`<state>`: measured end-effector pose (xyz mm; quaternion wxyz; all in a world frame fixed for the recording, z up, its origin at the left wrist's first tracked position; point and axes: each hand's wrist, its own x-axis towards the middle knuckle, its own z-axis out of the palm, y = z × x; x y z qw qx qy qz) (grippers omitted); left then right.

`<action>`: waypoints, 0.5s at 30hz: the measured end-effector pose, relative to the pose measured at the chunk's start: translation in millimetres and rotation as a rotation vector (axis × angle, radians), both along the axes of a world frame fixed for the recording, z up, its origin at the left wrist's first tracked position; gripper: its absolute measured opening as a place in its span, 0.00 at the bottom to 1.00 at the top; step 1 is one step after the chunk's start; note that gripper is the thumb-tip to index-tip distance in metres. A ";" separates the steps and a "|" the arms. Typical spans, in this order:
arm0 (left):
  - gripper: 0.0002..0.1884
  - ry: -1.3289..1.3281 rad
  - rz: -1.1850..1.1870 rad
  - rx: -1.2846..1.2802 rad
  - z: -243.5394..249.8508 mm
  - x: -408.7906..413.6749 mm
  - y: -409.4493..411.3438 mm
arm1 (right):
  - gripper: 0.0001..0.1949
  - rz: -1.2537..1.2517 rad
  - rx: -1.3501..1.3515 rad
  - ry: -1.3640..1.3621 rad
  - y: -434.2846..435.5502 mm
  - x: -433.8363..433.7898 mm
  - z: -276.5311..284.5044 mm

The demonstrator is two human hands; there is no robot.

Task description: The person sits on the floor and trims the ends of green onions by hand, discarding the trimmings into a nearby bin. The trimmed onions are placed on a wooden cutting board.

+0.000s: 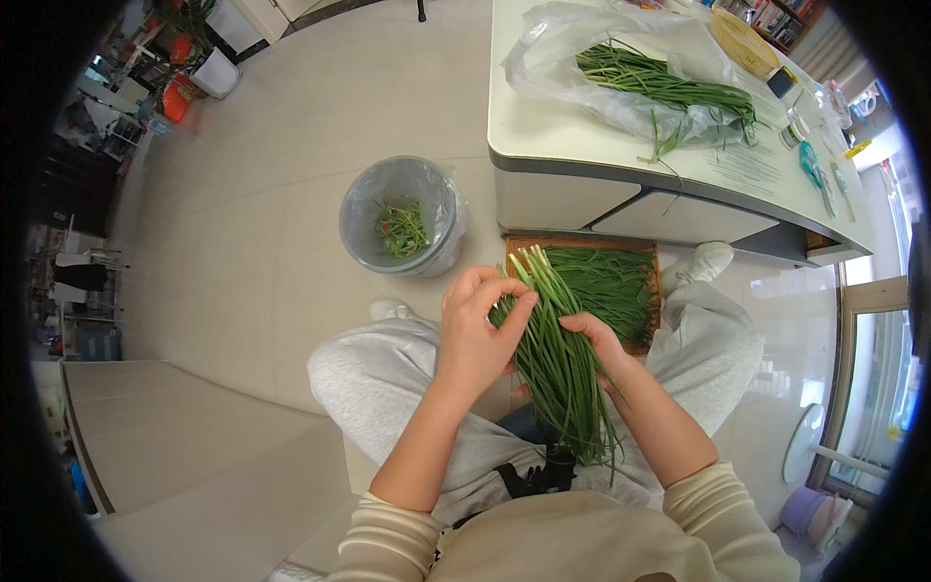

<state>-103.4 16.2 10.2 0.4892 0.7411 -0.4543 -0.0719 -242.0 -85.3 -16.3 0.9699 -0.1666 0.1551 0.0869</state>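
A bunch of green chives with pale stem ends pointing away from me lies across my hands, above my lap. My right hand is closed around the bunch from its right side, thumb on top. My left hand is at the bunch's upper left, thumb and forefinger bent together near the pale stems; whether they pinch a stem cannot be told. Beyond the bunch, more chives lie in an orange-brown rectangular tray on the floor. A lined grey bin with green scraps stands at the left.
On the white table are a plastic bag with more chives, a yellow basket, teal-handled scissors and a small jar. A potted plant stands at the upper left. My legs are at both sides of the tray's near end.
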 end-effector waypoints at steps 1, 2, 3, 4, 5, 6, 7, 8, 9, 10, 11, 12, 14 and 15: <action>0.06 0.076 0.018 -0.021 1.1 2.8 -0.2 | 0.29 -0.003 0.024 -0.005 -0.5 0.1 -1.9; 0.06 0.153 0.035 -0.043 4.3 8.9 0.8 | 0.30 -0.023 0.064 -0.027 -1.4 -0.1 -3.7; 0.05 0.227 0.057 -0.064 7.6 17.0 2.7 | 0.30 -0.039 0.105 -0.051 -2.3 0.0 -6.3; 0.05 0.156 0.132 -0.119 13.2 29.6 2.5 | 0.31 -0.061 0.143 -0.072 -4.1 -0.9 -7.7; 0.05 0.086 0.208 -0.174 17.7 46.1 0.9 | 0.31 -0.070 0.159 -0.087 -6.9 -2.4 -8.6; 0.06 0.051 0.297 -0.195 17.8 65.0 -1.2 | 0.32 -0.073 0.177 -0.104 -9.5 -2.9 -9.3; 0.08 0.018 0.381 -0.217 15.1 83.9 -4.9 | 0.32 -0.081 0.195 -0.120 -12.8 -4.2 -9.6; 0.09 -0.014 0.411 -0.142 5.6 105.5 -1.5 | 0.33 -0.077 0.208 -0.133 -13.8 -2.8 -7.9; 0.10 -0.048 0.444 -0.070 -11.6 127.9 3.5 | 0.34 -0.082 0.188 -0.147 -11.2 -0.6 -6.6; 0.12 -0.076 0.466 -0.003 -17.1 137.1 0.8 | 0.34 -0.099 0.161 -0.159 -10.6 0.0 -6.3; 0.13 -0.030 0.395 -0.014 -24.4 137.2 4.6 | 0.35 -0.115 0.135 -0.171 -10.7 1.5 -5.7; 0.15 0.026 0.310 -0.022 -30.2 126.6 7.4 | 0.35 -0.108 0.139 -0.174 -11.8 0.2 -5.5; 0.16 0.276 0.143 0.023 -34.2 91.0 12.2 | 0.33 -0.120 0.145 -0.178 -13.5 -4.2 -12.0; 0.16 0.465 0.069 0.073 -29.6 66.8 12.4 | 0.32 -0.113 0.152 -0.182 -12.8 -4.9 -14.6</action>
